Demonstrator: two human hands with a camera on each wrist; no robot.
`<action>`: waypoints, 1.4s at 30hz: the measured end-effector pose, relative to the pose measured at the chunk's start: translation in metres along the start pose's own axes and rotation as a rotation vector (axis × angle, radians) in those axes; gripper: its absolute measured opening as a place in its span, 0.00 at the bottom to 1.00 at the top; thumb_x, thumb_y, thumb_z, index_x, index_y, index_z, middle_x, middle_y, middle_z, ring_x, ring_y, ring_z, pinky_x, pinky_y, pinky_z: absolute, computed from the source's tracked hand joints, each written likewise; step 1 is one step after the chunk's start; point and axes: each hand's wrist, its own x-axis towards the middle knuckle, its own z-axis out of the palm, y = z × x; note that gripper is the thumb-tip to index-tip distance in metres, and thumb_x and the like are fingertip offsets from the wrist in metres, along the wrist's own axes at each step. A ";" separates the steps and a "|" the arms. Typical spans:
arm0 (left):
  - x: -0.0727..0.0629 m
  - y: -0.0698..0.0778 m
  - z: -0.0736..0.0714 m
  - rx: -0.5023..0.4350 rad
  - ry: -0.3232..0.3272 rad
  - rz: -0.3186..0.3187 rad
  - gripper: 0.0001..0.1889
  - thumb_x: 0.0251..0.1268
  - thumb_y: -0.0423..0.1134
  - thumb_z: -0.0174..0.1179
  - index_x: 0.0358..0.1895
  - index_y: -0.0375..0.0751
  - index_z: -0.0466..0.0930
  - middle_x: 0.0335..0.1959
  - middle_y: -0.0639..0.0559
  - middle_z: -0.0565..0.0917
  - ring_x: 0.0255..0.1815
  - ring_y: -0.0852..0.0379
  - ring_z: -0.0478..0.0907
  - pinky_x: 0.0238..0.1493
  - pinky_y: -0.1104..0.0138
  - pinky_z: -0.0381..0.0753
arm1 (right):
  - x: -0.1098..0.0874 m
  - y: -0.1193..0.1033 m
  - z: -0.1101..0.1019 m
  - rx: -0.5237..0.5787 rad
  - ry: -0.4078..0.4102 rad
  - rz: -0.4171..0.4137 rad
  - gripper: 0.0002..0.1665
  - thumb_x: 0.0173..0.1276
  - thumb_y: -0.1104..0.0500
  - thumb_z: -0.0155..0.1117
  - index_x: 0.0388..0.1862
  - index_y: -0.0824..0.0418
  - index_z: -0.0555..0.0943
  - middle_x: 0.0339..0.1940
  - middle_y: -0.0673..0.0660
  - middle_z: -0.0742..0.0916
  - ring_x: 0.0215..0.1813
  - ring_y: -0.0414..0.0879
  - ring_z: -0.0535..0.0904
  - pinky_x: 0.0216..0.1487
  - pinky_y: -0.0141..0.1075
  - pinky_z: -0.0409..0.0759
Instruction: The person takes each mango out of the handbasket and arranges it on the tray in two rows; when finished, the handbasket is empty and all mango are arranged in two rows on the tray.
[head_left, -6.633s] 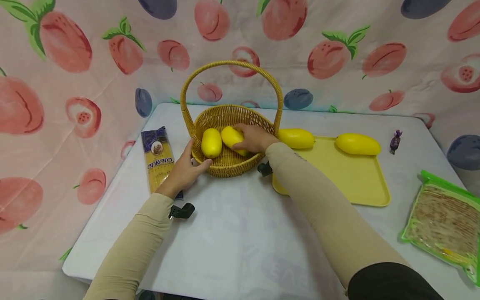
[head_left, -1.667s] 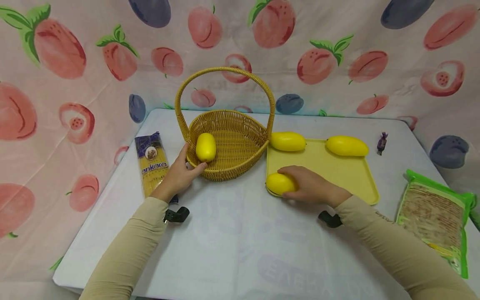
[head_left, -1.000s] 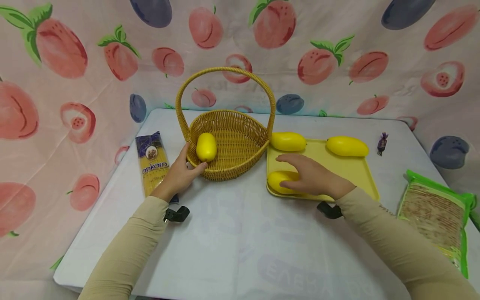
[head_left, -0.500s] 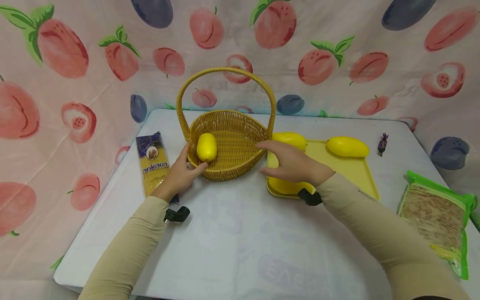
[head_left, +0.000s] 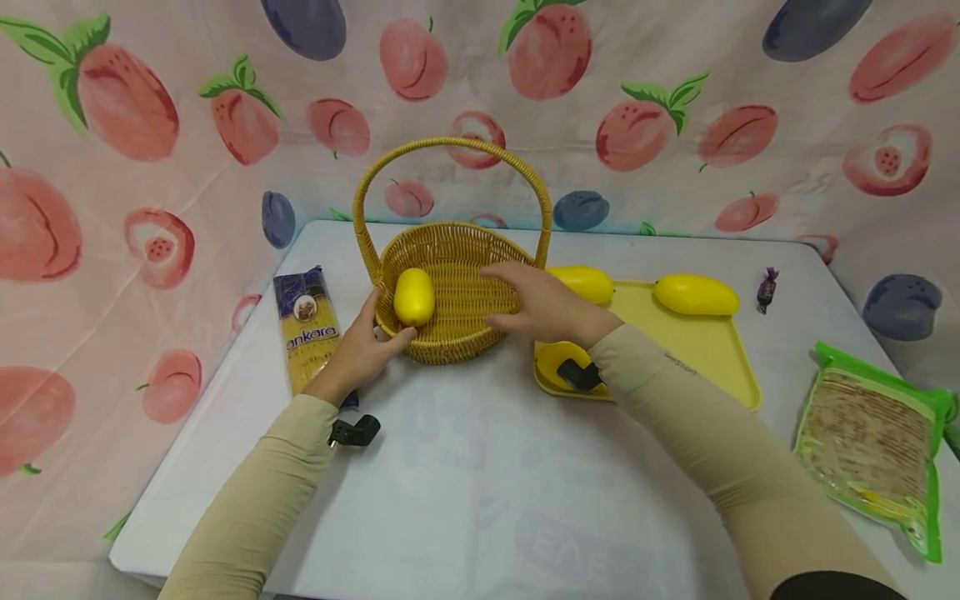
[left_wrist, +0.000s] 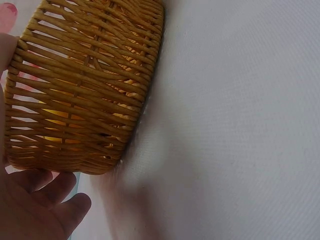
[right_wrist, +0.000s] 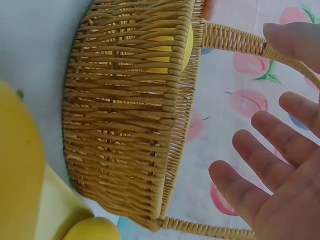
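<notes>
A wicker basket (head_left: 461, 350) with a tall arched handle stands at the table's middle back, one yellow mango (head_left: 414, 297) inside on its left. My left hand (head_left: 363, 346) holds the basket's left side, thumb at the front rim and fingers round the wall. Over the basket's right rim is my right hand (head_left: 551, 304), fingers spread and holding nothing, as the right wrist view also shows. To the right lies a yellow tray (head_left: 675, 358). It bears a mango (head_left: 552, 362) at its front left corner, partly hidden by my right wrist, and two mangoes (head_left: 585, 283) (head_left: 696, 295) along its back edge.
Left of the basket lies a pack of Ankara spaghetti (head_left: 306, 321), partly behind my left hand. A purple wrapped candy (head_left: 766, 290) sits at the back right. A green-edged bag of flatbread (head_left: 873, 450) lies at the right edge. Fruit-printed cloth hangs behind the table.
My right hand took one of two mangoes out of the basket, set it on the tray's front left corner, let go, and moved back left over the basket. The left hand stayed on the basket.
</notes>
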 end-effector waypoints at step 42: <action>0.000 0.000 0.000 -0.005 -0.003 -0.022 0.52 0.69 0.60 0.58 0.82 0.53 0.30 0.82 0.46 0.43 0.80 0.43 0.44 0.76 0.45 0.46 | 0.073 0.016 0.041 0.026 -0.024 0.140 0.42 0.70 0.51 0.68 0.78 0.61 0.63 0.77 0.59 0.67 0.77 0.53 0.58 0.77 0.43 0.55</action>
